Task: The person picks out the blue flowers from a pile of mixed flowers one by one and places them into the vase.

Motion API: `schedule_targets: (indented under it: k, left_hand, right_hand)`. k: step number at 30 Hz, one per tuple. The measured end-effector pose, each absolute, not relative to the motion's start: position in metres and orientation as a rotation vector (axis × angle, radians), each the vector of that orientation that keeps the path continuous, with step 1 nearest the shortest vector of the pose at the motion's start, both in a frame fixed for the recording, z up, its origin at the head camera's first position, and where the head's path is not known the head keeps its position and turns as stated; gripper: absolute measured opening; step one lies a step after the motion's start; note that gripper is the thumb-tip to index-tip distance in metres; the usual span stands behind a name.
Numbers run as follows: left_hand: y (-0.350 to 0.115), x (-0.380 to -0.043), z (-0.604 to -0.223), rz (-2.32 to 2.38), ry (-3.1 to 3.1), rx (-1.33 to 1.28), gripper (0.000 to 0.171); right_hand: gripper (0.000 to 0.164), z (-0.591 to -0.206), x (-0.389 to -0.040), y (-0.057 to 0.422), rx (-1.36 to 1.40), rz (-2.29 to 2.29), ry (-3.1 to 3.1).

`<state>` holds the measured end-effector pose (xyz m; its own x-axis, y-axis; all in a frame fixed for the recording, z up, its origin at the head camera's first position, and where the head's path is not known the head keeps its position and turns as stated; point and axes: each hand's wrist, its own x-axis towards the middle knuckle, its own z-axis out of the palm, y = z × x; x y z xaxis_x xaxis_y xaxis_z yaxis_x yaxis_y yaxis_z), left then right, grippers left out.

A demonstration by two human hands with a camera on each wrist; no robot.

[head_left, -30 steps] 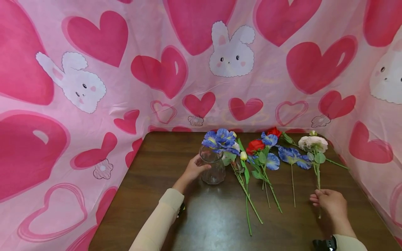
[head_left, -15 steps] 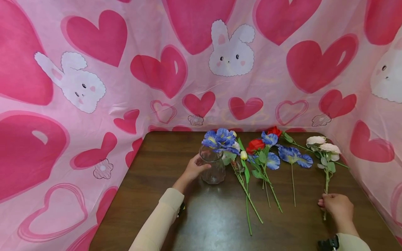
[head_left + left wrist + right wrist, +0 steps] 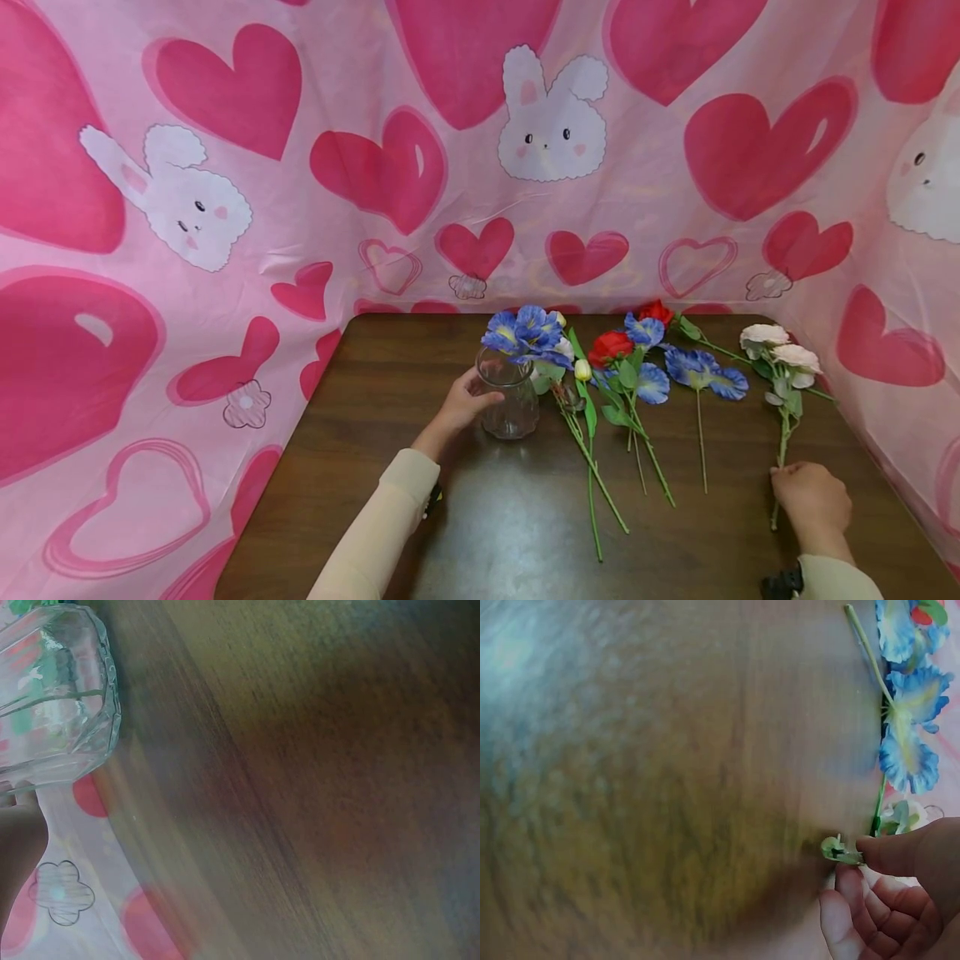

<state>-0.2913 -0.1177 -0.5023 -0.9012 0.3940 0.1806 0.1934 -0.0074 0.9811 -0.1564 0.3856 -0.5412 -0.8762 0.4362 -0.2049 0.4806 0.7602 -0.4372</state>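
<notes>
My left hand (image 3: 459,408) holds a clear glass vase (image 3: 512,417) by its side, thumb in front. A blue iris (image 3: 525,332) spreads over the vase's rim. In the left wrist view a thin stem shows through the glass (image 3: 60,724); whose stem it is, I cannot tell. At the right, my right hand (image 3: 813,504) pinches the lower stem of a pale pink artificial flower (image 3: 795,358) with two blooms. The right wrist view shows the cut stem end (image 3: 838,850) poking out between thumb and fingers. That stem lies low over the table.
Between the hands lie a yellow-white tulip bud (image 3: 582,370), a red rose (image 3: 610,348) and blue irises (image 3: 697,375), stems toward me. Another red rose (image 3: 657,313) lies behind. The brown table (image 3: 360,400) meets a pink heart-patterned cloth (image 3: 555,225) at the back and sides.
My right hand has moved a little to the right with the pale pink flower, whose blooms have swung right and lower. My left hand stays on the vase.
</notes>
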Motion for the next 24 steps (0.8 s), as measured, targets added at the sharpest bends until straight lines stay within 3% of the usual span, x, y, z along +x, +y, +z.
schedule_targets:
  k: [15,21,24]
  left_hand:
    - [-0.116,-0.292,-0.506,2.054,2.084,0.651,0.057]
    - [-0.116,-0.293,-0.506,2.066,2.086,0.652,0.055]
    - [-0.116,-0.293,-0.506,2.062,2.093,0.652,0.055]
  right_hand:
    - [0.043,-0.534,-0.166,0.369,0.744,-0.654,2.920]
    - [0.035,-0.530,-0.174,0.331,0.426,-0.801,3.084]
    - [0.039,-0.531,-0.178,0.306,0.254,-0.910,3.070]
